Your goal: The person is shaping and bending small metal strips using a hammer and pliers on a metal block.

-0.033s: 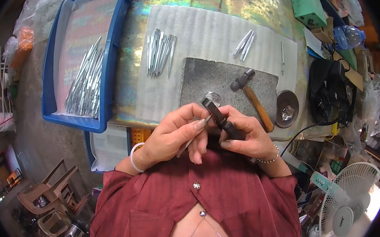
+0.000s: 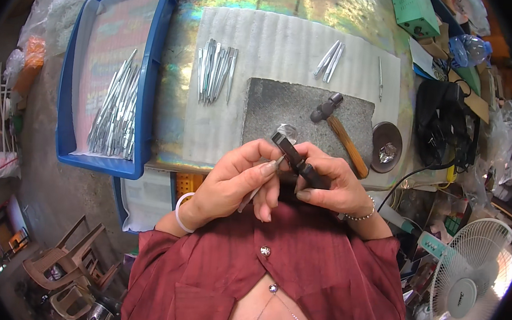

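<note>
My left hand [image 2: 229, 185] pinches a thin silver metal piece [image 2: 252, 193] that points down toward my chest. My right hand [image 2: 334, 188] grips a black tool [image 2: 294, 157], whose tip meets the upper end of the piece. Both hands are held together over the table's near edge, just in front of a grey stone block [image 2: 285, 104]. On that block lies a hammer with a wooden handle [image 2: 342, 134].
Several silver pieces [image 2: 215, 71] lie on a white corrugated sheet [image 2: 278, 46], and three more [image 2: 328, 60] lie farther right. A blue tray [image 2: 155, 60] at left holds a heap of such pieces. At right are a round dark dish [image 2: 386, 148], a black bag [image 2: 441, 127] and a fan [image 2: 476, 283].
</note>
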Tool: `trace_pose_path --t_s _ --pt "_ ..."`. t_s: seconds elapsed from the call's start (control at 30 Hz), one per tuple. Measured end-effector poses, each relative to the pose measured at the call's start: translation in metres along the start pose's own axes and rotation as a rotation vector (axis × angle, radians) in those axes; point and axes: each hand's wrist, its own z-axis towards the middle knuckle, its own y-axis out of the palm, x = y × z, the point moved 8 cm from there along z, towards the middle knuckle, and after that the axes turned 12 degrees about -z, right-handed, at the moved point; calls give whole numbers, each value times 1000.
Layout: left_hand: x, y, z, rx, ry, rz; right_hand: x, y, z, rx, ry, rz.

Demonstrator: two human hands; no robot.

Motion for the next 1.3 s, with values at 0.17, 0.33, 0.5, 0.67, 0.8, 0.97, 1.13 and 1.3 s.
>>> trace_pose_path --t_s 0.17,0.33,0.5,0.67,0.8,0.97,1.13,1.3 --pt "0 4 -3 8 -33 -43 1 4 -4 26 7 -58" --pt "-1 9 -7 -7 -100 -101 -9 10 -7 23 -91 -241" --pt "-3 7 -7 29 -98 -129 -11 7 -13 112 -108 -406" --pt "-4 4 -10 75 -80 -50 -10 9 -17 172 -190 -565" --pt "-8 -1 -11 129 -91 -16 19 14 -22 260 56 -243" --pt "-19 -10 -14 165 -129 94 25 27 -21 -37 204 -471" --pt "-20 -9 -18 114 -118 271 25 33 -27 -51 169 -472" --pt "-20 -5 -19 98 -141 299 23 38 -28 -114 237 -329"
